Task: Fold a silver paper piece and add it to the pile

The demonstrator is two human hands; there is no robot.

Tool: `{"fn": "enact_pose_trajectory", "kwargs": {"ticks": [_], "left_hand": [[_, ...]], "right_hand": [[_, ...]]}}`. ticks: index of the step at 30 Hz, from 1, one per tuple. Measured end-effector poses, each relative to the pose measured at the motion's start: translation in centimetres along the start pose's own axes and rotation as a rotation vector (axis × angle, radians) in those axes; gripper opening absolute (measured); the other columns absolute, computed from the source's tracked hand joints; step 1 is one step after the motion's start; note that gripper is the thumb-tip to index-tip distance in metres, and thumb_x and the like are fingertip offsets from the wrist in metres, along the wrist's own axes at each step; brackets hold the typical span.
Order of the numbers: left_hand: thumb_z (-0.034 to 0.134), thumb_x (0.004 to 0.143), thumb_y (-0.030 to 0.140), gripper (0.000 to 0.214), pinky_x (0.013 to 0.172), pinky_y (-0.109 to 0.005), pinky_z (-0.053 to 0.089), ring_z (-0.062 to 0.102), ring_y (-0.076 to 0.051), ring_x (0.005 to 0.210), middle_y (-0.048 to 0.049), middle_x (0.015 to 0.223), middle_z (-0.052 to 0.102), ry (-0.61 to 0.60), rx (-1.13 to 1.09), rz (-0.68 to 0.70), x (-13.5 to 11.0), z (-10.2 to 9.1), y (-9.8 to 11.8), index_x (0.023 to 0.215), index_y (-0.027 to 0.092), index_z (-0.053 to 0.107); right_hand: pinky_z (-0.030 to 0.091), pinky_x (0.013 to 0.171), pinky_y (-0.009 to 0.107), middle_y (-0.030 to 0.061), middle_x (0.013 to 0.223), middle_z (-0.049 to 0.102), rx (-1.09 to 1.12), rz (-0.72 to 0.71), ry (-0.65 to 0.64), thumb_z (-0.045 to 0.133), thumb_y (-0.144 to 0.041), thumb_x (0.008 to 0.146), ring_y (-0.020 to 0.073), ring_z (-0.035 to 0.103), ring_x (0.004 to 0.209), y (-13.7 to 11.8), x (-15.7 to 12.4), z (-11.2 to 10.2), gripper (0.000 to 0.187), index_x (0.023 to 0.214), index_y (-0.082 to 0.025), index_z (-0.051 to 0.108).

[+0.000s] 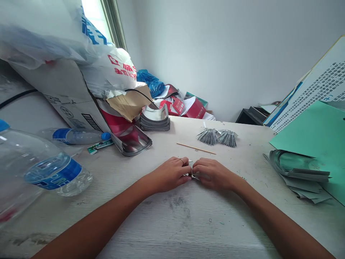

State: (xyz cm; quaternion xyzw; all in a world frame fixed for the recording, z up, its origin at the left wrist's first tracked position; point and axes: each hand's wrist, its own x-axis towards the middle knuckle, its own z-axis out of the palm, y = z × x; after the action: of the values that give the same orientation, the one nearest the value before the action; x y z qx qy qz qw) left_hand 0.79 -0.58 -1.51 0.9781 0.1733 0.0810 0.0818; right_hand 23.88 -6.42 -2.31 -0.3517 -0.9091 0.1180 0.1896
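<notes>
Both hands rest on the white table [172, 223] at its middle, knuckles up and fingertips meeting. My left hand [169, 174], with a ring on one finger, and my right hand [211, 174] pinch a small silvery folded piece [191, 169] between them; most of it is hidden by the fingers. Just beyond the hands lies a thin wooden stick [196, 148]. Behind the stick sit two fanned bundles of silvery folded pieces [217, 137].
A clear water bottle [40, 169] lies near left, another bottle [78, 136] behind it. A cardboard box [70, 97] with plastic bags, curved silver-lined card stacks [155, 120], red packaging [185, 106]. At right, more curved card pieces [296, 169] and a green sheet [315, 133].
</notes>
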Motion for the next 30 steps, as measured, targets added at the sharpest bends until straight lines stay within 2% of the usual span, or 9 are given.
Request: {"fn": "enact_pose_trajectory", "kwargs": {"ticks": [4, 7, 12, 20, 30], "left_hand": [[0.058, 0.095, 0.031, 0.014, 0.089, -0.034, 0.045, 0.061, -0.019, 0.095, -0.0037, 0.117, 0.058, -0.015, -0.084, -0.008, -0.2, -0.3, -0.4, 0.107, 0.026, 0.064], [0.063, 0.092, 0.032, 0.015, 0.091, -0.033, 0.044, 0.061, -0.02, 0.097, -0.0028, 0.118, 0.059, 0.005, -0.118, 0.011, -0.3, -0.4, -0.6, 0.105, 0.027, 0.067], [0.057, 0.096, 0.033, 0.014, 0.092, -0.033, 0.043, 0.062, -0.019, 0.099, -0.0025, 0.117, 0.059, -0.002, -0.127, 0.003, -0.2, -0.2, -0.5, 0.099, 0.027, 0.07], [0.063, 0.092, 0.032, 0.011, 0.092, -0.034, 0.043, 0.062, -0.021, 0.101, -0.0039, 0.116, 0.059, 0.076, -0.06, -0.044, 0.0, 1.1, -0.1, 0.1, 0.026, 0.067], [0.063, 0.09, 0.032, 0.012, 0.093, -0.037, 0.045, 0.062, -0.021, 0.099, -0.0059, 0.114, 0.059, 0.071, 0.002, -0.06, 0.0, 1.3, 0.6, 0.099, 0.025, 0.068]], "right_hand": [[0.049, 0.084, 0.033, 0.0049, 0.103, 0.066, 0.138, 0.014, 0.036, 0.054, -0.001, 0.077, 0.0194, 0.06, 0.096, 0.2, -0.2, 0.0, 0.033, 0.101, -0.022, 0.059], [0.049, 0.085, 0.033, 0.0046, 0.102, 0.065, 0.199, 0.004, 0.053, 0.055, -0.001, 0.079, 0.0186, 0.06, 0.096, 0.2, -0.2, 0.1, 0.027, 0.095, -0.021, 0.062], [0.049, 0.084, 0.032, 0.0044, 0.102, 0.066, 0.194, -0.016, -0.001, 0.061, -0.008, 0.084, 0.0185, 0.061, 0.094, 0.1, -0.2, 0.4, 0.019, 0.093, -0.023, 0.068], [0.049, 0.084, 0.032, 0.004, 0.103, 0.065, 0.188, 0.0, -0.061, 0.063, -0.014, 0.087, 0.018, 0.062, 0.094, -0.2, -0.2, 0.0, 0.013, 0.091, -0.023, 0.072], [0.048, 0.088, 0.032, 0.0029, 0.104, 0.064, 0.272, 0.016, -0.099, 0.065, -0.015, 0.088, 0.0171, 0.061, 0.097, -0.1, -0.3, -0.2, 0.013, 0.092, -0.024, 0.072]]}}
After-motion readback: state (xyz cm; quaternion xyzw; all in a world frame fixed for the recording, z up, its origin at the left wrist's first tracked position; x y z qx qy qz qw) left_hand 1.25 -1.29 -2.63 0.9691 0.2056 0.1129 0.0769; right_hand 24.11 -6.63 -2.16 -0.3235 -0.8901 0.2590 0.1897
